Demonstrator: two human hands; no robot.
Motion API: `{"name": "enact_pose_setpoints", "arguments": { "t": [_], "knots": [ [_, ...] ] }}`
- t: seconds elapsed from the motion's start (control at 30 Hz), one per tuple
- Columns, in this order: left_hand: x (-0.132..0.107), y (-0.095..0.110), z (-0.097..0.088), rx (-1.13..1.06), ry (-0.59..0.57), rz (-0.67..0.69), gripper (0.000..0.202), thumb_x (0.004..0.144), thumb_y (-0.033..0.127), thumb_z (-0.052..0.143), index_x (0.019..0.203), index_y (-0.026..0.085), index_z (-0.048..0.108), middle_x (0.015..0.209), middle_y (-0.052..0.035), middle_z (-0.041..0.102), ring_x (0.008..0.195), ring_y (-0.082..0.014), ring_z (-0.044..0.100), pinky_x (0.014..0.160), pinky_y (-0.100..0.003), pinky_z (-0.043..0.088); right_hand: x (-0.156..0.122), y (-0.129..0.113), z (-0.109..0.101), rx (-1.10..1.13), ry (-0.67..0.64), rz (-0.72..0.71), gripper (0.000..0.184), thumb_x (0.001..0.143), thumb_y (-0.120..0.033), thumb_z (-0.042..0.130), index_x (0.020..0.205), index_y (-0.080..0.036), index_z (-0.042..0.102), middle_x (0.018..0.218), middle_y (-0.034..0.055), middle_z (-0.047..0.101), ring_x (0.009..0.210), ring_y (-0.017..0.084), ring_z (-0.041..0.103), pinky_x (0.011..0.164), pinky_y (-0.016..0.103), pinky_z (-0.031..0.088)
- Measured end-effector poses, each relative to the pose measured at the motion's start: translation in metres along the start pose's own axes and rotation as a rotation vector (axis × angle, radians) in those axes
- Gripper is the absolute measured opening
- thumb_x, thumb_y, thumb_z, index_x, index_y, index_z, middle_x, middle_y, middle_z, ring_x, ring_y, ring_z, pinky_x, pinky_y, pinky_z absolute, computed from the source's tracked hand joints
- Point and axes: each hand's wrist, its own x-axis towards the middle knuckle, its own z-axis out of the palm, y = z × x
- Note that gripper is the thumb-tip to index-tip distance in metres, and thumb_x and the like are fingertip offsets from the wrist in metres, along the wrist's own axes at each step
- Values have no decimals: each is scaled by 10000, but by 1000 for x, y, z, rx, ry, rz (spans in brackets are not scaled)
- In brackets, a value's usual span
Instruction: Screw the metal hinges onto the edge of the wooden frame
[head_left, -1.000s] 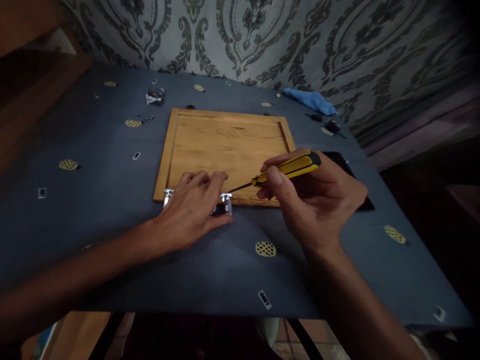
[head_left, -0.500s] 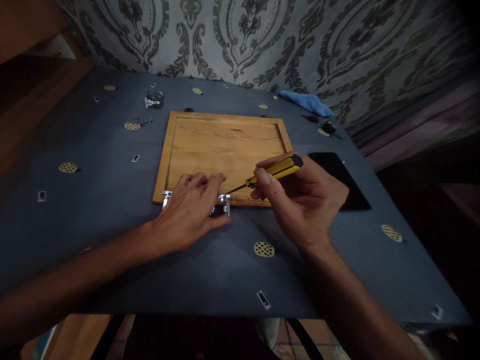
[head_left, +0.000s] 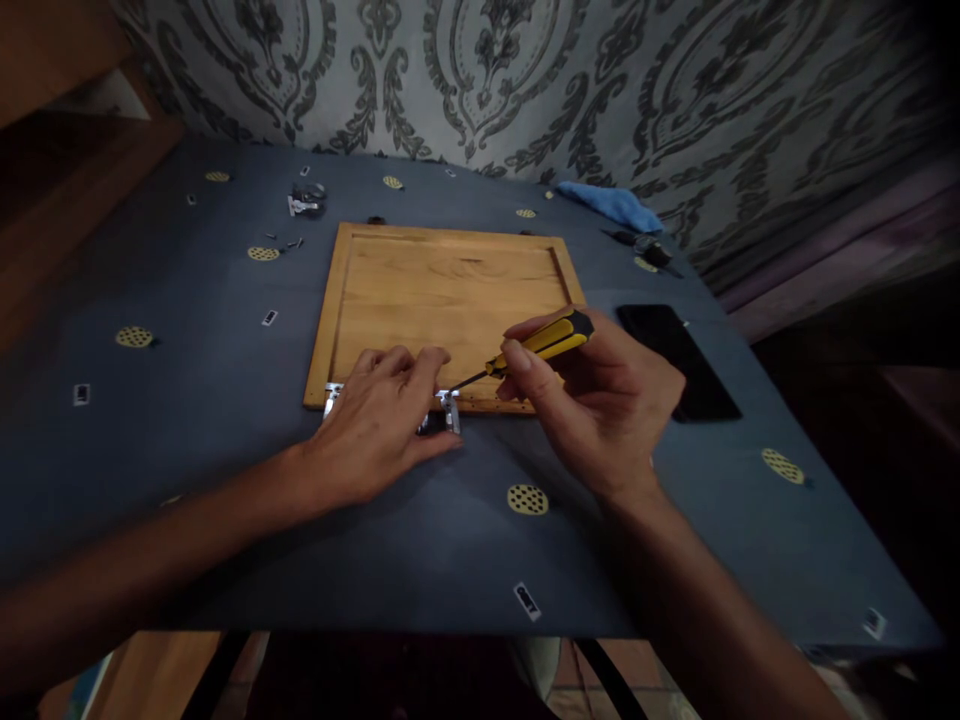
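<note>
A framed wooden panel (head_left: 450, 290) lies flat on the table. Shiny metal hinge-like hardware (head_left: 450, 408) sits at its near edge. More metal (head_left: 332, 398) shows at the other side of my left hand (head_left: 382, 420); whether it is one piece or two is hidden under the palm. My left hand presses over this hardware, fingers bent on the panel and thumb beside the metal. In my right hand (head_left: 600, 400) is a yellow-and-black screwdriver (head_left: 547, 340), gripped at the handle between thumb and fingers. Its shaft slants down left, with the tip at the hardware's right part.
Another metal hinge (head_left: 306, 202) and some small screws (head_left: 292, 243) lie at the back left of the table (head_left: 420, 560). A black phone or tablet (head_left: 686, 365) lies to the right. Behind it are a dark tool (head_left: 649, 248) and a blue cloth (head_left: 611, 204). A patterned wall (head_left: 480, 80) borders the back.
My right hand and the screwdriver handle have shifted slightly left, while the tip stays at the metal hardware. My left hand has hardly moved.
</note>
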Motion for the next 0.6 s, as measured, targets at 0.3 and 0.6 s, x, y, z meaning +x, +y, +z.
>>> {"name": "enact_pose_setpoints", "arguments": {
  "t": [0.3,0.6],
  "knots": [
    [0,1,-2,21,-25,-5,620,890,396,832,1348,175,477,1158,-106,751,1151,-337,653,984,-471,481,0,3,2,-36,7,-11,169,935,-339,766,840,-226,685,763,-12,661,602,127,612,556,281,518],
    [0,1,-1,26,-22,0,599,898,404,819,1345,186,486,1109,-82,759,1147,-332,646,972,-460,471,2,7,2,-31,-21,1,159,949,-320,743,844,-216,683,730,-20,614,597,122,595,565,277,492]
  ]
}}
